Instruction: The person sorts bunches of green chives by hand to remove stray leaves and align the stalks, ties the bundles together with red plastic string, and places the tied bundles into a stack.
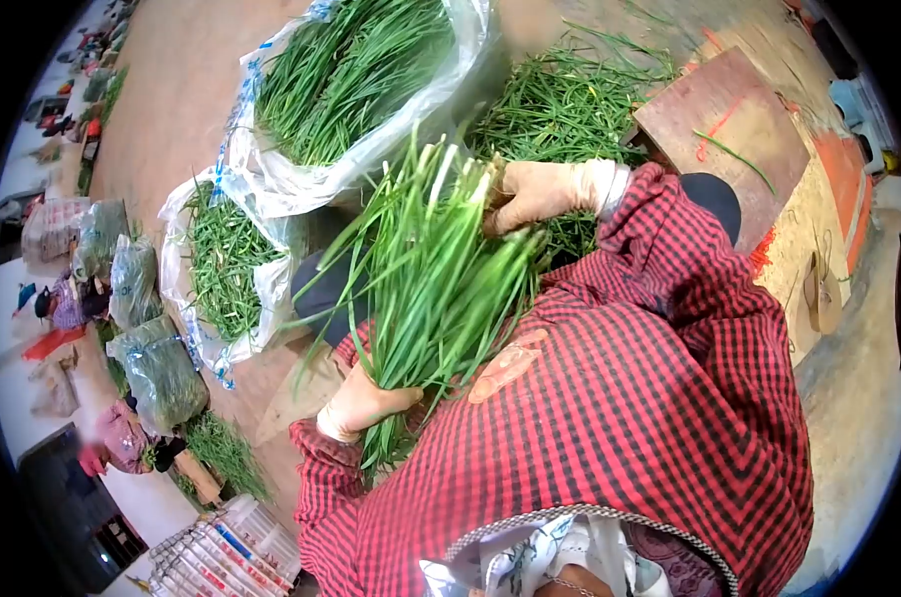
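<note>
Both hands on one green bunch

My left grip is closed around the lower, leafy part of the green bunch; my right grip is clamped at its upper end, by the pale stems. The bunch slants in front of my checked garment. Beyond it: large plastic bag of long greens; smaller bag to the left. Loose greens lie past my right hand, near a reddish board bearing a single leaf.

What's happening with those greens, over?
Left hand: grip around the green bunch. Right hand: at its pale ends. Nothing visibly blocking either; open plastic bag just beyond.
</note>
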A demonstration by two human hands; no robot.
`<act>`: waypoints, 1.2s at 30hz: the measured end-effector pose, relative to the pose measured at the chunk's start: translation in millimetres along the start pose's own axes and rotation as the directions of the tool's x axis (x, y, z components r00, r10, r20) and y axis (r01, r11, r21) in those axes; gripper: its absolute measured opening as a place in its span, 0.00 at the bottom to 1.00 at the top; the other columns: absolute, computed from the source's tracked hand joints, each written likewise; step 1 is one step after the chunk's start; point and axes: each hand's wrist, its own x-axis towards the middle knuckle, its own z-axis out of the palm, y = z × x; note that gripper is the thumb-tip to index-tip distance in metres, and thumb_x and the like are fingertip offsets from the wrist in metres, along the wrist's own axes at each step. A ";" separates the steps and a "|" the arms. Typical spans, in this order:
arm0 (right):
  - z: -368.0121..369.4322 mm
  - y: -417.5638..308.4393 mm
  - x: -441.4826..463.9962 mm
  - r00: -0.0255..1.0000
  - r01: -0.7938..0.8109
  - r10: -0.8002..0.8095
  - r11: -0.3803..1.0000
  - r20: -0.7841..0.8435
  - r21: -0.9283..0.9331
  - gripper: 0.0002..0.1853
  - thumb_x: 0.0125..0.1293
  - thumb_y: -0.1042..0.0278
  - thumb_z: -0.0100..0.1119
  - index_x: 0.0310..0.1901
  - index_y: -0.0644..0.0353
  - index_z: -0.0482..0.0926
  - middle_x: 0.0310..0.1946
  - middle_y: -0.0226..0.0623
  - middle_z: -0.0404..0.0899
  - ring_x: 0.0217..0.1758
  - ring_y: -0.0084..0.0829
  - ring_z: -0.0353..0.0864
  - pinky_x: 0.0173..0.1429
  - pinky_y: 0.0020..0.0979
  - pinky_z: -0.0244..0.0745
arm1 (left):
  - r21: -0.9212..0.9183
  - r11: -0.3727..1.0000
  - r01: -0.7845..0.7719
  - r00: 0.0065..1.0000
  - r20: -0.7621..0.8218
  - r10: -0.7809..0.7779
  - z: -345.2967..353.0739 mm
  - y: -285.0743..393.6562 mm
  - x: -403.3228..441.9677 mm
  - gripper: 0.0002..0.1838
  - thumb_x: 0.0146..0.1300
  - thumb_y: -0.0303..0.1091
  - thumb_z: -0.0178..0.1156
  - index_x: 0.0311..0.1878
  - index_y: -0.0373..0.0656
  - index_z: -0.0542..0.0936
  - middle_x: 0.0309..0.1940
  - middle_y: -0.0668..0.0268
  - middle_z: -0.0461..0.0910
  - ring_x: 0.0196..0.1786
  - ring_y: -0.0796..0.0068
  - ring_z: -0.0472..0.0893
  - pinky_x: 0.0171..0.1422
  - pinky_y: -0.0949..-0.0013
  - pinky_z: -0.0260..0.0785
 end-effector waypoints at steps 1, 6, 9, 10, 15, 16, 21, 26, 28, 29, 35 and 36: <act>4.1 -7.2 0.0 0.997 0.035 -0.028 0.994 -0.075 0.100 0.18 0.62 0.56 0.60 0.43 0.65 0.82 0.22 0.38 0.80 0.30 0.26 0.79 0.38 0.33 0.75 | 0.138 0.984 -0.115 0.991 -0.053 0.123 2.3 -0.1 -0.7 0.22 0.48 0.22 0.69 0.50 0.38 0.79 0.40 0.68 0.83 0.43 0.77 0.79 0.50 0.68 0.72; -43.0 27.7 -30.8 0.726 -0.232 0.227 0.969 -0.649 0.079 0.17 0.66 0.61 0.59 0.50 0.63 0.80 0.33 0.34 0.81 0.33 0.25 0.80 0.38 0.28 0.77 | -0.046 0.990 -0.133 0.990 -0.060 0.130 -1.7 -4.1 -6.2 0.22 0.49 0.23 0.66 0.51 0.38 0.80 0.42 0.64 0.84 0.44 0.75 0.81 0.52 0.69 0.72; -38.8 1.9 -50.6 0.784 -0.069 -0.118 0.959 -0.610 -0.274 0.21 0.65 0.54 0.62 0.51 0.62 0.81 0.52 0.43 0.79 0.58 0.34 0.77 0.64 0.36 0.70 | 0.148 0.989 0.025 0.996 -0.086 -0.012 -4.8 -7.4 -2.9 0.24 0.51 0.27 0.66 0.55 0.38 0.79 0.43 0.62 0.85 0.47 0.70 0.82 0.56 0.68 0.72; -26.4 -12.9 -51.6 0.800 -0.027 -0.281 0.866 -0.531 -0.500 0.27 0.62 0.48 0.64 0.53 0.63 0.80 0.62 0.47 0.72 0.67 0.41 0.69 0.70 0.40 0.64 | 0.151 0.988 0.024 0.997 -0.081 -0.011 -4.1 -4.2 -1.9 0.24 0.51 0.27 0.66 0.55 0.38 0.79 0.43 0.62 0.85 0.47 0.70 0.82 0.56 0.68 0.72; 20.4 -36.6 -8.0 0.912 0.078 -0.335 0.708 -0.236 -0.702 0.39 0.59 0.34 0.58 0.57 0.65 0.77 0.58 0.57 0.73 0.65 0.55 0.68 0.73 0.44 0.56 | 0.326 0.934 -0.143 0.986 -0.040 0.164 2.3 14.6 7.6 0.25 0.51 0.27 0.63 0.57 0.40 0.77 0.44 0.56 0.84 0.48 0.64 0.83 0.54 0.65 0.73; 29.4 -27.6 2.1 0.858 0.220 -0.459 0.734 -0.231 -0.642 0.35 0.61 0.37 0.58 0.56 0.63 0.78 0.55 0.58 0.76 0.63 0.54 0.71 0.70 0.43 0.61 | 0.429 0.892 -0.143 0.982 -0.053 0.183 4.4 22.8 8.1 0.26 0.51 0.26 0.62 0.57 0.41 0.77 0.45 0.54 0.84 0.48 0.61 0.84 0.54 0.64 0.74; 37.4 -4.6 -1.6 0.908 0.005 -0.223 0.852 -0.354 -0.524 0.14 0.63 0.60 0.55 0.41 0.63 0.80 0.31 0.53 0.81 0.39 0.52 0.81 0.47 0.45 0.76 | 0.507 0.847 -0.157 0.976 -0.054 0.213 -9.0 20.9 -6.2 0.31 0.51 0.28 0.65 0.62 0.49 0.75 0.47 0.53 0.83 0.50 0.53 0.83 0.54 0.62 0.75; 7.3 48.2 -41.5 0.861 -0.229 -0.015 0.881 -0.508 -0.415 0.10 0.62 0.67 0.54 0.43 0.58 0.79 0.35 0.49 0.82 0.42 0.51 0.81 0.47 0.44 0.76 | 0.722 0.687 -0.085 0.935 -0.181 0.306 -16.9 20.3 -17.0 0.38 0.47 0.29 0.66 0.67 0.56 0.72 0.50 0.55 0.81 0.49 0.52 0.82 0.53 0.60 0.75; -13.5 77.5 -53.5 0.768 -0.472 0.154 0.793 -0.621 -0.386 0.14 0.65 0.58 0.54 0.46 0.58 0.79 0.37 0.47 0.83 0.44 0.49 0.82 0.50 0.46 0.75 | 0.842 0.537 -0.061 0.894 -0.193 0.405 -18.8 18.6 -19.4 0.44 0.43 0.26 0.65 0.70 0.60 0.69 0.47 0.57 0.81 0.45 0.51 0.82 0.51 0.58 0.75; -30.2 92.1 -61.7 0.761 -0.541 0.236 0.746 -0.604 -0.389 0.16 0.66 0.56 0.54 0.47 0.58 0.79 0.39 0.48 0.83 0.45 0.49 0.82 0.51 0.45 0.75 | 0.866 0.498 -0.041 0.891 -0.194 0.410 -19.1 19.0 -20.0 0.47 0.40 0.25 0.64 0.71 0.60 0.67 0.42 0.57 0.81 0.41 0.53 0.82 0.47 0.58 0.76; -25.8 18.3 -56.3 0.858 -0.221 -0.008 0.897 -0.514 -0.383 0.50 0.60 0.29 0.56 0.67 0.72 0.63 0.66 0.60 0.66 0.71 0.50 0.66 0.73 0.37 0.60 | 0.914 0.372 0.160 0.916 -0.278 0.289 -4.9 37.7 -15.8 0.41 0.47 0.26 0.63 0.69 0.62 0.69 0.47 0.59 0.81 0.46 0.54 0.82 0.46 0.57 0.76; -19.9 -11.8 -45.6 0.895 -0.168 0.010 0.933 -0.445 -0.317 0.58 0.56 0.23 0.55 0.69 0.77 0.59 0.68 0.62 0.63 0.72 0.52 0.64 0.75 0.35 0.57 | 0.916 0.369 0.156 0.918 -0.273 0.289 -2.3 38.6 -13.7 0.41 0.47 0.26 0.63 0.69 0.62 0.69 0.47 0.59 0.81 0.46 0.54 0.82 0.46 0.57 0.76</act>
